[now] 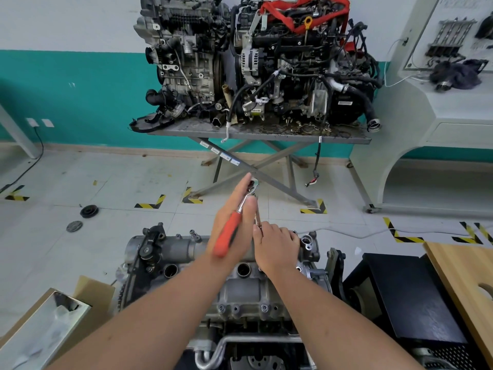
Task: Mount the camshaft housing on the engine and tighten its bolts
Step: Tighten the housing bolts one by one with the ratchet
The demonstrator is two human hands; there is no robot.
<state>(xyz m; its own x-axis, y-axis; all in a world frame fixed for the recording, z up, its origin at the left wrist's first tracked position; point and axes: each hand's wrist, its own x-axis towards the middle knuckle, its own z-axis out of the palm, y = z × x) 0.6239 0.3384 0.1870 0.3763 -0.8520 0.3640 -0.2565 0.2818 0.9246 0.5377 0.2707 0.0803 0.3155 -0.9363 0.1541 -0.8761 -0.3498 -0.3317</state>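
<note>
Down low on the left sits a cardboard box [80,297], and two dark round discs [89,211] lie on the floor past it. Next comes the engine [240,311], right in front of the person. The housing [186,249] already sits on top of it, gray and long, with round holes in its top.

The left hand [234,225] is over the middle of the housing. Its fingers are straight and point away. The red handle of a ratchet [232,231] lies across the palm, with the thumb laid along the metal shaft. The shiny head is up by the fingertips.

Just to the right, the right hand [277,247] rests on the far edge of the housing. Its fingers curl round a thin metal bar that comes down from the ratchet head. The low end is hidden, so I cannot tell if it sits on a bolt.

So I think the bolt-tightening step is going on, at a far bolt. Next, the bar must sit straight on the bolt, and then the handle needs swinging.

Farther back stand two more engines on a table [346,141]. On the right are a black box [416,297] and a wood board [464,273].
</note>
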